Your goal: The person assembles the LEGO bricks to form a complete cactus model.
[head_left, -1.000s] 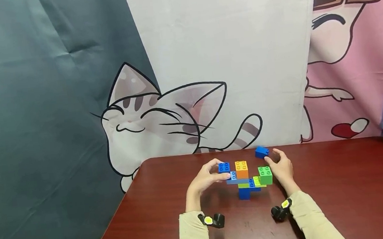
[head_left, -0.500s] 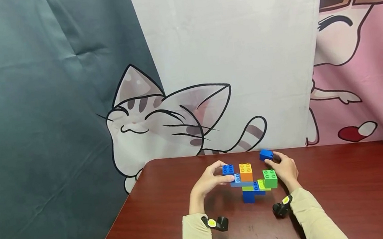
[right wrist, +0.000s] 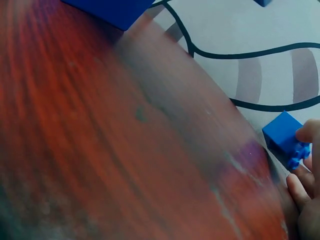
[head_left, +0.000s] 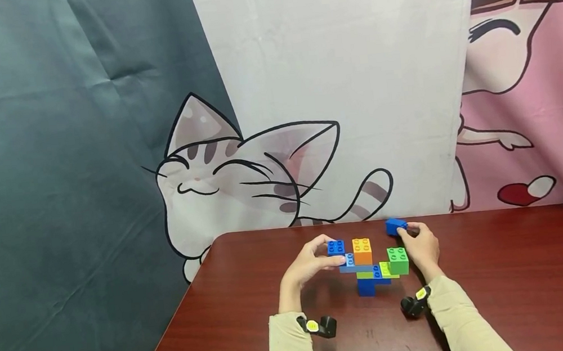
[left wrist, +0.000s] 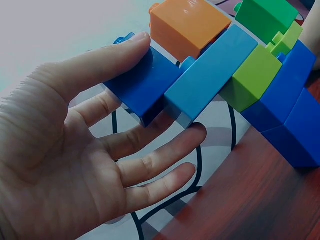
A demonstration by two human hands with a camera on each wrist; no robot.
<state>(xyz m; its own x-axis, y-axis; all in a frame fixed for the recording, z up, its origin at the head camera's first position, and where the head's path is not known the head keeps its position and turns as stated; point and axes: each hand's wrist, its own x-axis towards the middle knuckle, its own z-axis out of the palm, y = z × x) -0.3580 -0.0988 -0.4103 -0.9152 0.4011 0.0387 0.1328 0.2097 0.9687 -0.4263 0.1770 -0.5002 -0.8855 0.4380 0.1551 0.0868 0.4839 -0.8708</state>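
Observation:
My left hand pinches the dark blue brick at the left end of a build of toy building bricks, thumb on its near face and fingers behind. That brick sits on a light blue brick. An orange brick stands beside it. Lime and blue bricks come below, a green brick is at the right end, and a blue brick forms the foot. Behind the build, my right hand pinches a separate blue brick, its studs turned toward the hand in the right wrist view.
The build stands on a dark red-brown table. A printed curtain with a cartoon cat hangs behind the table's far edge. Each wrist carries a black camera, such as the left wrist camera.
The right hand's fingers have closed on the separate blue brick, which has shifted slightly right and turned. My left hand keeps its hold, and the build stays put. The head view has shifted a little.

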